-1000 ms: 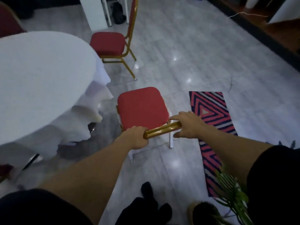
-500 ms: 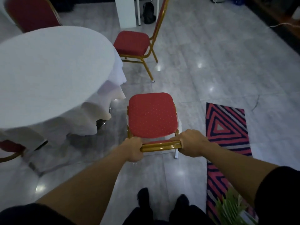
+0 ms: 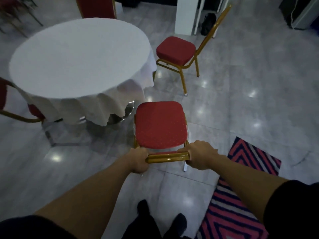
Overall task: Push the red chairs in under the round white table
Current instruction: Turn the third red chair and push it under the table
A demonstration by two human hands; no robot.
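Observation:
A red chair (image 3: 159, 124) with a gold frame stands in front of me, its seat just right of the round white table (image 3: 77, 56). My left hand (image 3: 139, 160) and my right hand (image 3: 201, 156) both grip the gold top rail of its backrest (image 3: 168, 158). A second red chair (image 3: 176, 50) stands apart at the table's far right. A third red chair (image 3: 34, 111) is tucked under the cloth at the left. A fourth chair's red back (image 3: 96, 6) rises behind the table.
A striped pink and dark rug (image 3: 241, 192) lies on the grey tiled floor at the right. The table's shiny metal base (image 3: 72, 131) shows under the cloth. White furniture legs (image 3: 185, 16) and a dark bag (image 3: 208, 23) stand at the back.
The view has swung left, so the table now sits more centred. The held chair has turned square to me and sits closer to the table's edge. Both hands keep their grip.

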